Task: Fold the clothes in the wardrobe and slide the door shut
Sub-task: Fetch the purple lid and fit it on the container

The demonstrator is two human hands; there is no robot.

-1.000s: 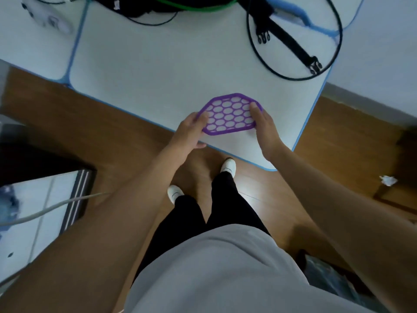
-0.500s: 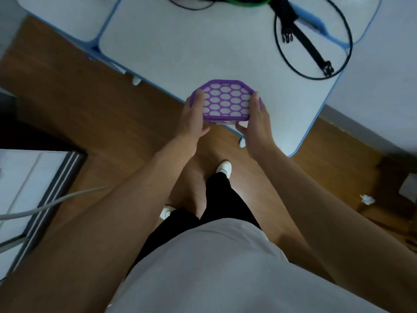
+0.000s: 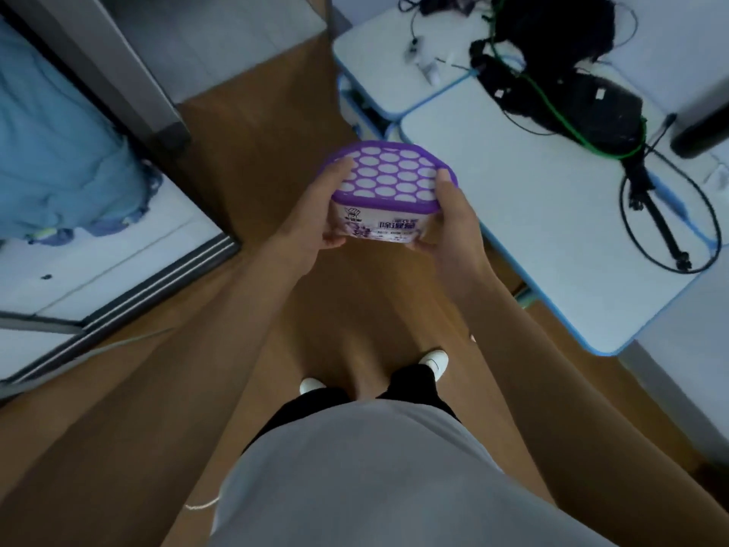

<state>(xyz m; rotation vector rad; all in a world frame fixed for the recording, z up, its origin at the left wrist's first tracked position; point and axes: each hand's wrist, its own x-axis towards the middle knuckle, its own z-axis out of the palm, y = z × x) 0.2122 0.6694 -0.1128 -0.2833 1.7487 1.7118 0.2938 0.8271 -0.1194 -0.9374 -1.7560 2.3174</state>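
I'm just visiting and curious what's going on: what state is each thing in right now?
Purple-lidded box: lid on, held up by both hands.
Left hand: grips the box's left side.
Right hand: grips its right side.
Wardrobe: open.
Blue clothes: unfolded, inside the wardrobe.

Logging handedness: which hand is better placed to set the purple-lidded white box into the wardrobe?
Left, likely: the left hand grips the purple-lidded white plastic box on the side nearer the open wardrobe.

On the tub [image 3: 378, 227], the purple lid [image 3: 388, 179]: smooth plastic. Floor [image 3: 268, 124] under the tub: wood, faint sheen. Clothes [image 3: 51, 144] left of it: soft cloth.
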